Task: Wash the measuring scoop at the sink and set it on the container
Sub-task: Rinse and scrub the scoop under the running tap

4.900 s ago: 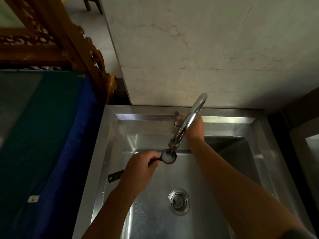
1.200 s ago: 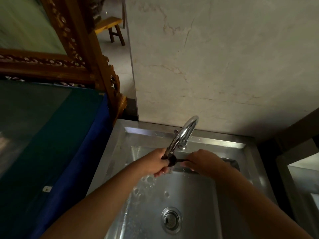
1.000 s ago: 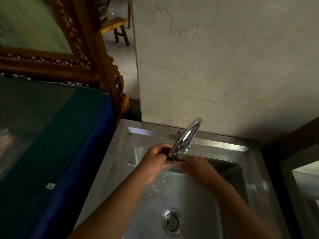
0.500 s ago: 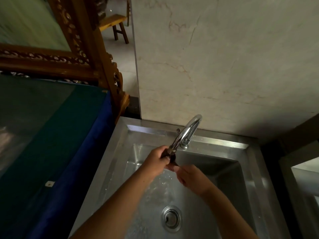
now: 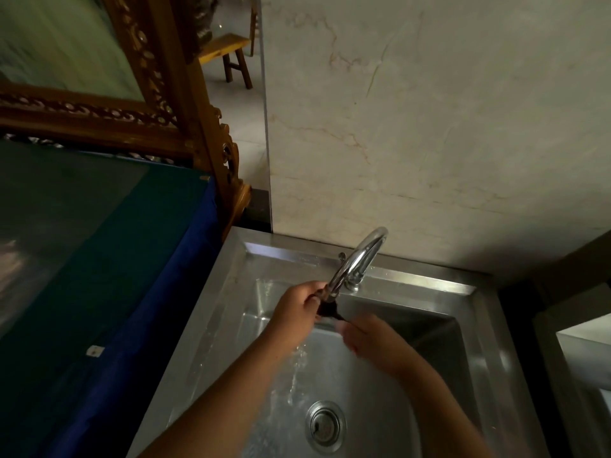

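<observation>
The small black measuring scoop (image 5: 327,309) is under the spout of the curved chrome tap (image 5: 358,259), over the steel sink (image 5: 231,292). My left hand (image 5: 297,309) wraps around the scoop's bowl, fingers curled on it. My right hand (image 5: 367,338) pinches the scoop's handle end from the right. Water runs down from the scoop toward the drain (image 5: 325,426). Most of the scoop is hidden by my fingers. No container is in view.
A table with a green and blue cover (image 5: 99,276) stands left of the sink. A carved wooden frame (image 5: 185,110) rises behind it. A marble wall (image 5: 429,127) backs the sink. A wooden stool (image 5: 231,57) stands far back.
Both hands stay on the scoop under the tap. My right hand has slid lower and to the right along the handle, and the scoop has turned between my hands. Water keeps running.
</observation>
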Tool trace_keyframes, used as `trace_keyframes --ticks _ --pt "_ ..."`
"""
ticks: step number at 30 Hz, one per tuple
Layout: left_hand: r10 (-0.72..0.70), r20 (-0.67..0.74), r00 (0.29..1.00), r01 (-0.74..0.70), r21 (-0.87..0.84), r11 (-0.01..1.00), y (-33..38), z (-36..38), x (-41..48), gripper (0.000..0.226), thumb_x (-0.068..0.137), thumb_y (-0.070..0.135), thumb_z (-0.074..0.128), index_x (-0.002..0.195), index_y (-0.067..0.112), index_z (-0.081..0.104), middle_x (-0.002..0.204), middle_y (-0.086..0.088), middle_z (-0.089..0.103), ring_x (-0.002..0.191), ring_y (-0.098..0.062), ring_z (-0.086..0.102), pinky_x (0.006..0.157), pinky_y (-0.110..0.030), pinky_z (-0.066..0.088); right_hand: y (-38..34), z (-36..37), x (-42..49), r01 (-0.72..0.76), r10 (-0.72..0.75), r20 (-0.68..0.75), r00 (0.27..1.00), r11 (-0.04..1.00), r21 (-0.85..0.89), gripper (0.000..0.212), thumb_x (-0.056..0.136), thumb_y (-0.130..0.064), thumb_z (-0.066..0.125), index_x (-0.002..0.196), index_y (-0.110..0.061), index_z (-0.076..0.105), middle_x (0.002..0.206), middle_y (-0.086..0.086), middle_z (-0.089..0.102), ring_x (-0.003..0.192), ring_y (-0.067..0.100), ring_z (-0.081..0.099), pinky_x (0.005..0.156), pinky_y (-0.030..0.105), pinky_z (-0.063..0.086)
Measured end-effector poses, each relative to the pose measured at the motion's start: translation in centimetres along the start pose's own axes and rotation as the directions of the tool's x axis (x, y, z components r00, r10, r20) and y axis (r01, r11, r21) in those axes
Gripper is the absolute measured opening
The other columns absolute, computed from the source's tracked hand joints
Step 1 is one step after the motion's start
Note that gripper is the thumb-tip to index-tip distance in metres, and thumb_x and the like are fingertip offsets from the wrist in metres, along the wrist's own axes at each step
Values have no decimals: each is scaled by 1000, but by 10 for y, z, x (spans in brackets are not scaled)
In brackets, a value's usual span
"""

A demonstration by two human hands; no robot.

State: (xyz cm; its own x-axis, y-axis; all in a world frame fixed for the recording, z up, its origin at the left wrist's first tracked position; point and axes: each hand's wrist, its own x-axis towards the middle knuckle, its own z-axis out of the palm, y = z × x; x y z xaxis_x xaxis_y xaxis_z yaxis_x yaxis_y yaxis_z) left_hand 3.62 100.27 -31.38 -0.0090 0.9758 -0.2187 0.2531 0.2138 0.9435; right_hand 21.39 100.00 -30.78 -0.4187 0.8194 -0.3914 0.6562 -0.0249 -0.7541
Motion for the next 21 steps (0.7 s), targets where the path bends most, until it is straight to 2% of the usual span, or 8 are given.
trace_keyframes --ticks 1,3,6,9,11,14,18,21 --pt "-86 -13 996 78 -301 950 -4 4 -2 35 96 -2 42 106 17 69 98 -15 74 91 -21 72 79 -35 60 1 12 0 12 -9 -26 1000 995 101 46 101 -37 45 60 -18 57 51 -4 50 48 12 45 53 23 37" --pt "-203 19 979 157 -705 691 -10 13 -7 32 94 -5 42 108 11 67 92 -14 75 84 -32 73 75 -40 59 -2 36 1 15 12 -89 996 955 295 48 101 -36 46 57 -17 55 45 -5 46 41 10 40 46 20 33" --pt "-289 25 957 163 -870 465 -14 28 -13 26 97 -2 44 106 8 66 89 -11 75 77 -23 73 70 -31 57 -14 64 3 -33 123 -117 986 813 581 47 103 -32 43 59 -16 52 42 -3 40 33 10 31 36 19 24" --pt "-305 -11 952 187 -769 612 -15 33 -19 18 97 7 52 104 9 68 96 -11 77 85 -23 71 75 -33 58 -22 76 -5 -43 155 -81 985 664 747 46 104 -33 40 64 -14 53 47 2 40 38 13 30 41 21 24" --pt "-280 -7 960 216 -618 756 -16 29 -21 17 96 10 55 101 14 71 93 -9 78 88 -25 73 82 -39 57 -25 78 -9 -37 132 -78 988 696 717 46 104 -32 39 73 -6 61 58 13 52 47 21 45 49 31 38" --pt "-206 -10 979 190 -343 920 -16 14 -21 19 97 13 54 99 16 72 85 -7 78 79 -20 75 68 -31 57 -18 68 -7 -107 135 -6 991 815 569 38 103 -28 42 96 0 68 92 24 68 79 25 62 75 35 50" --pt "-16 -115 993 29 115 993 -12 1 -13 19 96 12 54 95 5 71 76 0 70 65 -11 65 60 -14 49 -12 42 0 -126 153 -45 987 923 365 20 98 -22 53 91 -18 70 86 8 68 71 14 64 64 27 49" --pt "44 -104 994 -30 126 992 -4 -1 -10 19 98 12 52 99 16 71 70 6 68 50 -2 65 50 -14 52 -14 33 7 -73 144 -205 968 944 321 14 98 -21 51 94 -16 63 77 7 68 53 11 62 52 26 53"
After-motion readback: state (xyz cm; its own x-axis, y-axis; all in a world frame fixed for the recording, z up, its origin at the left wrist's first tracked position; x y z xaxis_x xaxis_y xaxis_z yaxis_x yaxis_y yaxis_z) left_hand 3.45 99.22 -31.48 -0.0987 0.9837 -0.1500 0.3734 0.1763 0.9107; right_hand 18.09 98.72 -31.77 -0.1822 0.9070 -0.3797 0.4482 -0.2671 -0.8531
